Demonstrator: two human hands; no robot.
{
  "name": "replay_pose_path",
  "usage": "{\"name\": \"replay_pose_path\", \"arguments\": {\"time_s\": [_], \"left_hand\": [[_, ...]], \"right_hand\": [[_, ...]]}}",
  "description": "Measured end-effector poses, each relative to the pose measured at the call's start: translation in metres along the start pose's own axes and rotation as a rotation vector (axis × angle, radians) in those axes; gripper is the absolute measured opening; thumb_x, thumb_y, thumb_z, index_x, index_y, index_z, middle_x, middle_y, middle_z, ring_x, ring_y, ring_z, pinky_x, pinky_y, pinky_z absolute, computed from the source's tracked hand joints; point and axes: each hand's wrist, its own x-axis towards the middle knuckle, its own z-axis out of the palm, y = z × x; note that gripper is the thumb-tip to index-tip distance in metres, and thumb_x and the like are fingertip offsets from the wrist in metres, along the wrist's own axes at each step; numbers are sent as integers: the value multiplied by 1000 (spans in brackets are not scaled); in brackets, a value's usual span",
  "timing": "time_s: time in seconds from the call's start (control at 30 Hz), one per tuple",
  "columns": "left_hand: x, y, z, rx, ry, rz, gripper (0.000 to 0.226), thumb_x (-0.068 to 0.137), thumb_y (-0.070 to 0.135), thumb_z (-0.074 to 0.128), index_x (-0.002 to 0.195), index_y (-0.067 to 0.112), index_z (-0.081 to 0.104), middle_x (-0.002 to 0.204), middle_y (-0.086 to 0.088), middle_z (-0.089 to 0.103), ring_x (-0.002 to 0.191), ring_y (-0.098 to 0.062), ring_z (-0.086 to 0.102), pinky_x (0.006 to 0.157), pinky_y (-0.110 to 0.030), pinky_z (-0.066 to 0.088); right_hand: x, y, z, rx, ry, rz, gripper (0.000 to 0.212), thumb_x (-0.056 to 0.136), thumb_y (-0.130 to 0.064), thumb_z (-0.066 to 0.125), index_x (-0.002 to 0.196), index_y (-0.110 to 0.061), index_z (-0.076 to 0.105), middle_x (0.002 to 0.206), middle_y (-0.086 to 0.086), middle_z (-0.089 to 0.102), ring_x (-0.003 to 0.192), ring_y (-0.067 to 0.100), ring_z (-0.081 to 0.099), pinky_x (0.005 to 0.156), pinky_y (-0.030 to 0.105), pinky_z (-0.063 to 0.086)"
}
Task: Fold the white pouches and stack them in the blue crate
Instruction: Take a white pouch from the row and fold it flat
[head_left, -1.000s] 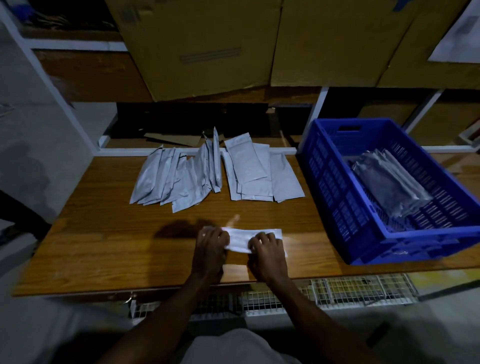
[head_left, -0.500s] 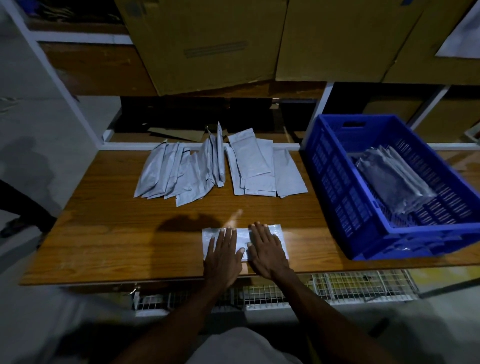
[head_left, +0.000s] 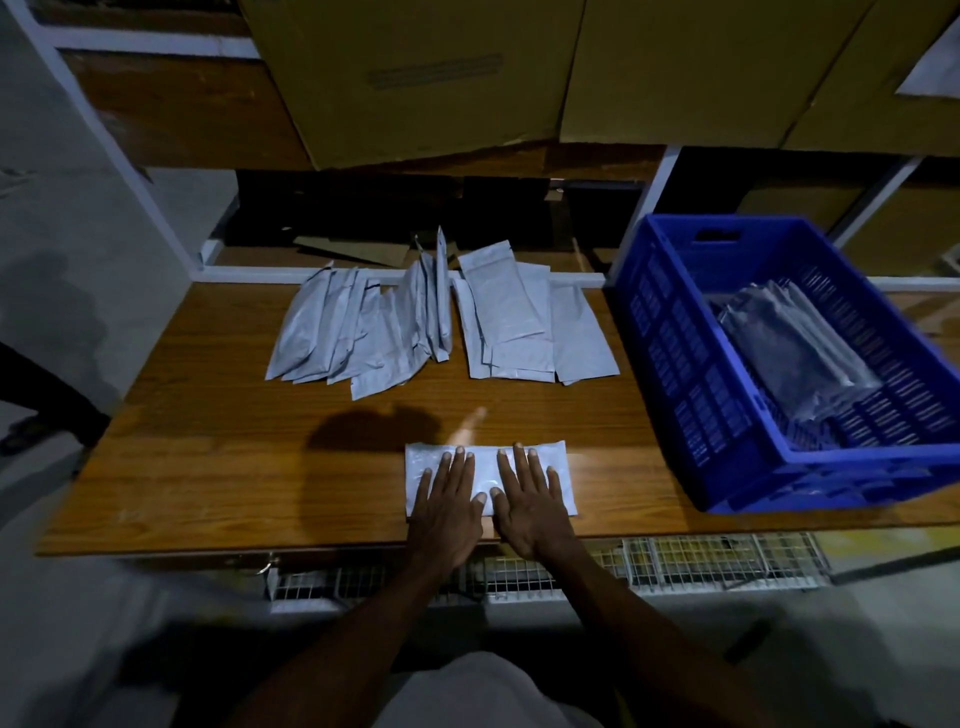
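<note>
Both hands lie flat on one white pouch (head_left: 563, 470) at the near edge of the wooden tabletop (head_left: 208, 467). The pouch lies lengthwise from left to right, its near long edge close to the tabletop's front edge.

Left hand (head_left: 449, 506): palm down, fingers (head_left: 460, 470) straight and slightly spread, pressing the left half of the pouch. Nothing is gripped.

Right hand (head_left: 530, 506): palm down, fingers (head_left: 524, 467) straight and slightly spread, pressing the right half of the pouch. Nothing is gripped. The two thumbs sit close together near the middle of the pouch.

Further back on the tabletop, two groups of white pouches rest side by side. The left group (head_left: 353, 332) is a loose fan of overlapping pouches, several of which stand on edge at its right side. The right group (head_left: 519, 322) is a flatter, overlapping pile that reaches the rear edge of the tabletop.

The blue crate (head_left: 670, 364) stands on the right end of the tabletop, well apart from the hands. A stack of pouches (head_left: 795, 353) lies inside it, on the crate floor.

Cardboard boxes (head_left: 415, 78) sit on a shelf above and behind the tabletop. A wire mesh rack (head_left: 701, 564) shows below the tabletop's front edge.
</note>
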Motion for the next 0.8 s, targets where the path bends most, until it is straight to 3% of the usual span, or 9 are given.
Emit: {"name": "replay_pose_path", "arguments": {"time_s": [0.1,0.3,0.53,0.67,0.73,0.8], "left_hand": [[1,1,0,3,3,-6,72,95,51,-3,159,20,4,166,-2,-1,153,-17,-6,125,-43,1],[1,2,-2,6,-35,-20,73,93,53,-7,159,21,-5,166,0,-10,152,-15,-15,124,-41,-4],[3,-1,-11,-37,-75,19,63,106,44,22,160,20,1,167,-1,-5,153,-16,-10,124,-40,-3],[11,-6,-27,-119,-41,45,55,107,39,32,157,16,26,164,-4,23,152,-19,17,122,-40,17],[16,-10,-38,-76,-39,77,57,104,35,41,157,18,25,164,-4,22,150,-21,20,121,-38,19],[20,-15,-47,-31,-73,86,67,101,36,49,159,20,17,166,-5,12,152,-24,13,122,-40,13]], "right_hand": [[1,-1,-1,-21,-6,12,61,105,-48,10,158,-26,-10,160,0,-24,149,19,-23,120,44,-13],[4,-2,-3,-20,-66,22,61,105,-48,9,157,-25,-13,158,1,-29,149,20,-24,121,45,-13],[5,-1,-14,-9,-134,-2,62,106,-49,10,158,-23,-12,160,4,-27,149,22,-24,121,46,-11],[6,-2,-30,50,-76,-17,62,104,-46,14,159,-19,11,167,9,1,153,27,2,121,47,9],[7,-2,-38,2,-34,-34,66,97,-46,18,157,-18,19,165,11,14,149,30,18,115,47,25],[10,-4,-45,-36,-38,-41,67,94,-40,37,156,-19,21,161,11,22,142,32,27,109,47,31]]}}
